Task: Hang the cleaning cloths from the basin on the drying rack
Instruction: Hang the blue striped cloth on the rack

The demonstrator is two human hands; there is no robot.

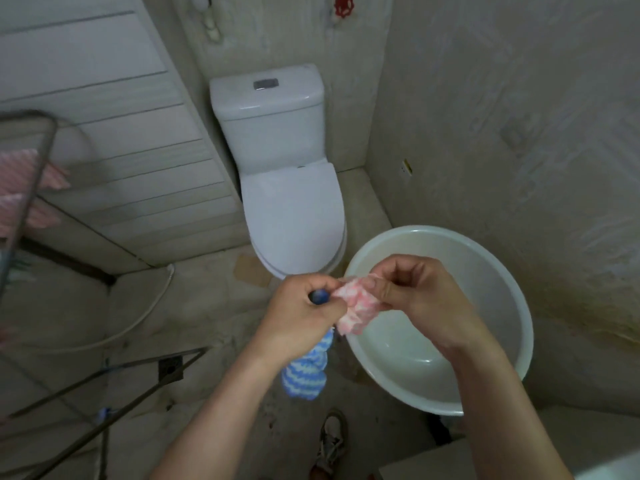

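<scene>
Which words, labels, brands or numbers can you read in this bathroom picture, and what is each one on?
No text can be read anywhere in this view.
The small tag on the right wall is too small and blurred to read.
The toilet cistern and the white basin show no readable marking.

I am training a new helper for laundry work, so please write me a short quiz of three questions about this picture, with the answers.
1. True or false: the blue cloth hangs down from the left hand.
2. What does the right hand pinch? A) the pink cloth B) a brush C) a bar of soap
3. Where do the other pink cloths lie already?
Key: 1 true; 2 A; 3 on the drying rack, at the left.
</scene>
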